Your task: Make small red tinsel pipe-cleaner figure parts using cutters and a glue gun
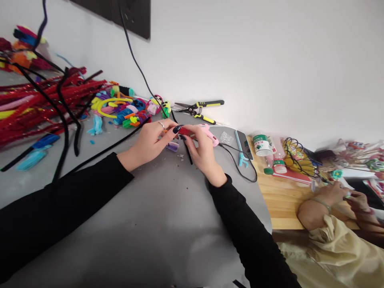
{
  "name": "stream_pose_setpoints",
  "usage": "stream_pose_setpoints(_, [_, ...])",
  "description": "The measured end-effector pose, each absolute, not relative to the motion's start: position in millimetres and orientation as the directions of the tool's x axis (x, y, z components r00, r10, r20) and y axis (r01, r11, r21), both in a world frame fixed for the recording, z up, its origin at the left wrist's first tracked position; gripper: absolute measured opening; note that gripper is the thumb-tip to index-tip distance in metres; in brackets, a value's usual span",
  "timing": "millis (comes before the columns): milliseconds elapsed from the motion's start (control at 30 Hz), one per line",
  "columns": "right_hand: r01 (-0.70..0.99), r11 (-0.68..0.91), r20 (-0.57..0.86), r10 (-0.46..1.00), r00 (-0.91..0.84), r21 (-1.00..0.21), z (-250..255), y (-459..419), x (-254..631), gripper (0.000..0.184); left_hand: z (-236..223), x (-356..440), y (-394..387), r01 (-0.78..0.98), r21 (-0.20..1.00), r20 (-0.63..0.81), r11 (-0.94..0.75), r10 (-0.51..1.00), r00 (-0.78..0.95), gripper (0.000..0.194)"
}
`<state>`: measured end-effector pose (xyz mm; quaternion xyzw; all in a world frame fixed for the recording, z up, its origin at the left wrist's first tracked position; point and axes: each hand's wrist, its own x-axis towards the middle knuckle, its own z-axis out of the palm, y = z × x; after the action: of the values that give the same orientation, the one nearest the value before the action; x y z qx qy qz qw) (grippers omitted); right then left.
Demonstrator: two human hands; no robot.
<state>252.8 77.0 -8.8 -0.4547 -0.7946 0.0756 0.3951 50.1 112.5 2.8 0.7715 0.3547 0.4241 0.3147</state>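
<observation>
Near the back of the grey table [144,224], my left hand [150,138] and my right hand [201,149] meet fingertip to fingertip. Both pinch a small red fuzzy piece [184,131], seemingly made of pipe cleaner; fingers cover much of it. A black pipe cleaner [189,155] extends below the fingers, and I cannot tell whether it is joined to the red piece. Just behind my right hand lies a pink glue gun [212,137], partly hidden. Beneath my left fingers is a small purple piece [173,147].
Red tinsel pipe cleaners [45,104] and colourful fuzzy figures [132,108] crowd the left and back. Pliers [201,106] rest by the wall. A phone [243,145], a looping cord [240,174] and bottles [261,145] are right. A co-worker's hands [339,196] work at the wooden table.
</observation>
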Motion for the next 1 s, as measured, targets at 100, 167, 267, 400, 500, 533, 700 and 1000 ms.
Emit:
stream_pose_setpoints(100, [0.668, 0.6, 0.602, 0.749, -0.277, -0.44, -7.5, 79.1, 254.6, 0.026, 0.7, 52.7, 110.5, 0.17, 0.87, 0.368, -0.462, 0.84, 0.398, 0.043])
stream_pose_setpoints(167, [0.674, 0.601, 0.609, 0.744, -0.275, -0.429, -6.0, 80.6, 258.7, 0.023, -1.1, 54.3, 110.5, 0.117, 0.903, 0.344, -0.414, 0.858, 0.38, 0.043])
stream_pose_setpoints(267, [0.775, 0.474, 0.619, 0.773, -0.139, -0.418, -7.3, 84.4, 271.9, 0.027, -3.4, 53.9, 116.3, 0.097, 0.931, 0.315, -0.351, 0.91, 0.268, 0.04])
stream_pose_setpoints(400, [0.94, 0.129, 0.602, 0.793, 0.093, -0.316, -21.2, 92.9, 296.9, 0.025, -4.3, 48.8, 131.6, 0.031, 0.97, 0.237, -0.241, 0.967, 0.095, 0.026])
stream_pose_setpoints(500, [0.971, -0.033, 0.472, 0.87, 0.144, -0.236, -31.5, 97.6, 309.0, 0.027, -4.0, 45.2, 140.1, -0.181, 0.981, 0.086, -0.073, 0.994, 0.065, 0.016])
stream_pose_setpoints(533, [0.973, -0.052, 0.443, 0.884, 0.149, -0.224, -32.7, 98.2, 310.7, 0.026, -4.0, 44.2, 142.0, -0.254, 0.967, 0.036, -0.017, 0.997, 0.072, 0.013])
stream_pose_setpoints(700, [0.952, -0.069, 0.473, 0.856, 0.209, -0.297, -22.0, 92.7, 305.1, 0.017, -7.4, 38.8, 150.5, -0.409, 0.898, -0.123, 0.163, 0.985, 0.123, 0.004])
stream_pose_setpoints(1000, [0.902, 0.079, 0.613, 0.758, 0.222, -0.424, -11.3, 83.2, 287.9, 0.03, -7.2, 19.9, 156.1, 0.413, 0.81, 0.181, -0.415, 0.848, 0.497, 0.028])
